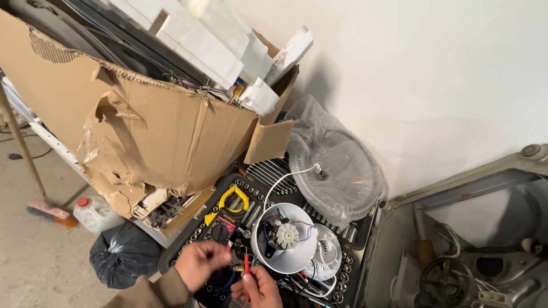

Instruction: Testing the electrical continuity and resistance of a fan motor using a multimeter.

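Down at the bottom of the head view, both my hands are working over an open black socket-set case (348, 268) that's lying flat and packed with stuff. My right hand (258, 287) has its grip pinched around a red multimeter probe (246, 264), holding it roughly upright with the tip pointing up. My left hand (197, 262) sits just beside it to the left, fingers curled in toward the same spot. Looks like it's clenched on something small, but I honestly can't tell what, it's too blurry there.

Just above my left hand is the yellow-and-black multimeter (220, 227), lying in the case with a yellow loop-shaped piece (234, 197) at its top. Right of the probe, a white round fan housing (283, 238) rests on the case with its small motor and white impeller (286, 234) facing up, blue and red wires coming off it. A white cable (282, 181) runs from it up toward a round fan grille wrapped in clear plastic (337, 171), which leans against the white wall (428, 74).

Behind all that is a big torn cardboard box (148, 125) stuffed with white panels and wiring. On the floor to the left there's a black rubbish bag (123, 254), a white jug with a red cap (94, 212) and a brush (48, 212). Off to the right is an opened-up appliance casing (468, 251).
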